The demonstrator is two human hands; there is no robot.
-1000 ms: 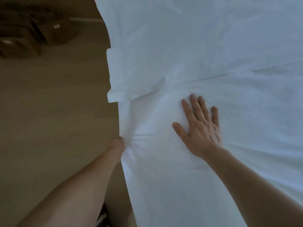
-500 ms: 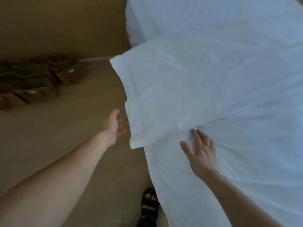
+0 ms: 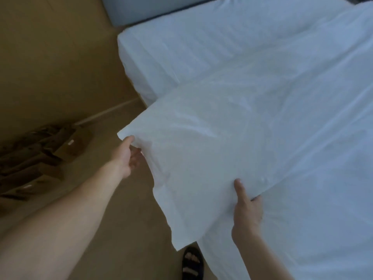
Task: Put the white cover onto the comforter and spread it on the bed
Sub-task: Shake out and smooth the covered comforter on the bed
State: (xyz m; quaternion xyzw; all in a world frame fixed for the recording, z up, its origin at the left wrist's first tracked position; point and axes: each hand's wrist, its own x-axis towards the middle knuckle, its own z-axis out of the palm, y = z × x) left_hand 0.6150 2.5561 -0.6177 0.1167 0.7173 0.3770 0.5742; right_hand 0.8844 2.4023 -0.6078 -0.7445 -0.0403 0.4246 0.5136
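The white cover point(image 3: 212, 150) lies over the bed point(image 3: 181, 43), and its folded end hangs off the bed's left side above the floor. My left hand point(image 3: 127, 156) grips the far corner of that end, thumb on top and fingers beneath the cloth. My right hand point(image 3: 246, 211) pinches the near edge of the fold, thumb above and fingers tucked under it. More white bedding point(image 3: 302, 209) spreads to the right under the fold. The comforter cannot be told apart from the cover.
Tan floor point(image 3: 60, 77) fills the left side. Brown cardboard boxes point(image 3: 36, 156) lie on it at the far left. My sandalled foot point(image 3: 191, 263) stands by the bed's edge. A pale headboard or wall panel point(image 3: 141, 9) sits at the top.
My left hand let go of the bunched edge, reached out and took the fold's far corner. My right hand went from flat on the sheet to pinching the fold. The view tilted up.
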